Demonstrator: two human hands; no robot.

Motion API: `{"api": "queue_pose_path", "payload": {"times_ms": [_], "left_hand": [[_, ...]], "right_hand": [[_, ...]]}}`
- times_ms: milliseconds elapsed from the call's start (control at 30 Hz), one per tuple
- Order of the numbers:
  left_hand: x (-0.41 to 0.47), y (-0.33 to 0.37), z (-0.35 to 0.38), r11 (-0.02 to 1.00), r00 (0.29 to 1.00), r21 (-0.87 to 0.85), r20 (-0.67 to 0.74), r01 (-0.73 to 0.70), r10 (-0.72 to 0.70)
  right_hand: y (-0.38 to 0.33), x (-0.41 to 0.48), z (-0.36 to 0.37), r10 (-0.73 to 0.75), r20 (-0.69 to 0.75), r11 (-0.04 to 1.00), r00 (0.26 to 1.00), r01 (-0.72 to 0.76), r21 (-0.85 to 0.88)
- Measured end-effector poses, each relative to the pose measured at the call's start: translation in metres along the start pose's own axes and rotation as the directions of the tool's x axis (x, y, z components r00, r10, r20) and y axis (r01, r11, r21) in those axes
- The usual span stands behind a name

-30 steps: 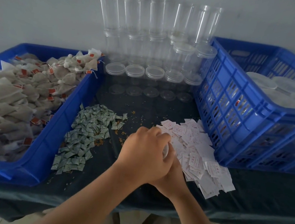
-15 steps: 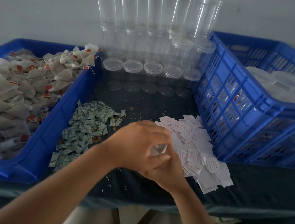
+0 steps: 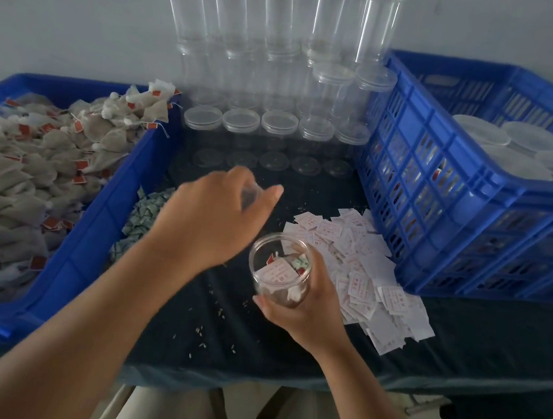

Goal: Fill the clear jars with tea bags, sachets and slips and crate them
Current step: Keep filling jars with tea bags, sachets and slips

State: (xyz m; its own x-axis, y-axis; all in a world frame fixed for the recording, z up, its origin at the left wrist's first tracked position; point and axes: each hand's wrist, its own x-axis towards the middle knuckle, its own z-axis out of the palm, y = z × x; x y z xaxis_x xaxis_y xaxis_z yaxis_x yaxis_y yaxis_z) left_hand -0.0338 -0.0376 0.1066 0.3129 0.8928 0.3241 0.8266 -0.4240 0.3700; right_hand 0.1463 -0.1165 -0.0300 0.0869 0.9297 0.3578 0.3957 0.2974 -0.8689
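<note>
Clear plastic shows at the jar's open mouth now: 1 second ago both hands were stacked over the open jar (image 3: 278, 268), the left covering its top, and that cover has since come away. The left hand (image 3: 212, 219) has swung up and left over the dark cloth (image 3: 220, 323), toward the row of empty jars (image 3: 274, 123). Its fingers and thumb curl round a small clear lid (image 3: 250, 194), though motion blur softens that piece, so the name is a best reading. The right hand (image 3: 306, 302) wraps the jar from below and behind, tilting its mouth toward the camera, just beside the white slips (image 3: 364, 271).

Inside the jar lie 1 printed slip, 1 green sachet and pale tea bags with red tags, so the filling looks done. Judging from that, only capping and crating remain for this jar. The blue crate (image 3: 458, 202) stands on the right, with capped jars (image 3: 531, 142) already inside it. The green sachets (image 3: 142, 221) lie partly hidden behind the left forearm, and the loose tea bags (image 3: 32, 164) fill the blue tray (image 3: 100, 234) on the left. The lid hand is well apart from the jar, so it must come back before the jar can be closed.
</note>
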Motion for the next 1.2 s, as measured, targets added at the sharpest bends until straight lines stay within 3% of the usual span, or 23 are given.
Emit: {"api": "queue_pose_path", "payload": {"times_ms": [100,167,300,533,633,767,900,1000,1067,1133,1200], "left_hand": [[-0.003,-0.005,-0.001,0.990,0.969,-0.109,0.216,-0.094,0.116],[-0.016,0.000,0.011,0.984,0.924,-0.078,0.339,-0.158,0.175],[-0.025,0.011,0.024,0.982,0.919,-0.029,0.349,-0.188,0.186],[-0.028,0.029,0.033,0.942,0.909,0.145,0.341,-0.304,0.241],[-0.022,0.020,0.032,0.932,0.851,0.011,0.412,-0.362,0.326],[-0.017,0.007,0.024,0.885,0.707,-0.228,0.535,-0.407,0.463],[-0.017,0.019,0.025,0.814,0.686,-0.296,0.437,-0.500,0.581],[-0.020,0.034,0.027,0.838,0.724,-0.204,0.428,-0.506,0.541],[-0.027,0.041,0.029,0.880,0.802,-0.014,0.403,-0.476,0.440],[-0.039,0.049,0.030,0.933,0.908,0.201,0.362,-0.298,0.212],[-0.048,0.054,0.033,0.959,0.945,0.264,0.328,-0.105,0.013]], "right_hand": [[0.000,-0.001,-0.001,-0.007,0.041,1.000,0.999,0.006,0.019],[-0.002,-0.001,-0.001,-0.001,0.053,1.000,0.999,0.000,0.022],[-0.003,0.002,0.002,0.062,0.075,0.997,0.995,-0.065,0.030],[0.002,-0.001,0.002,0.010,0.048,0.998,0.999,-0.007,-0.055],[0.008,-0.001,0.001,0.071,0.075,0.997,0.995,-0.069,-0.034],[0.009,-0.001,0.000,0.083,0.122,0.996,0.989,-0.078,-0.048],[0.012,-0.003,0.003,0.095,0.159,0.990,0.983,-0.076,-0.121],[0.007,-0.003,0.005,0.057,0.150,0.989,0.987,-0.035,-0.146],[0.005,0.000,0.005,0.054,0.142,0.992,0.988,-0.037,-0.119],[-0.001,0.002,0.005,0.047,0.120,0.987,0.992,-0.028,-0.155],[-0.001,0.002,0.006,0.030,0.117,0.983,0.993,-0.008,-0.184]]}}
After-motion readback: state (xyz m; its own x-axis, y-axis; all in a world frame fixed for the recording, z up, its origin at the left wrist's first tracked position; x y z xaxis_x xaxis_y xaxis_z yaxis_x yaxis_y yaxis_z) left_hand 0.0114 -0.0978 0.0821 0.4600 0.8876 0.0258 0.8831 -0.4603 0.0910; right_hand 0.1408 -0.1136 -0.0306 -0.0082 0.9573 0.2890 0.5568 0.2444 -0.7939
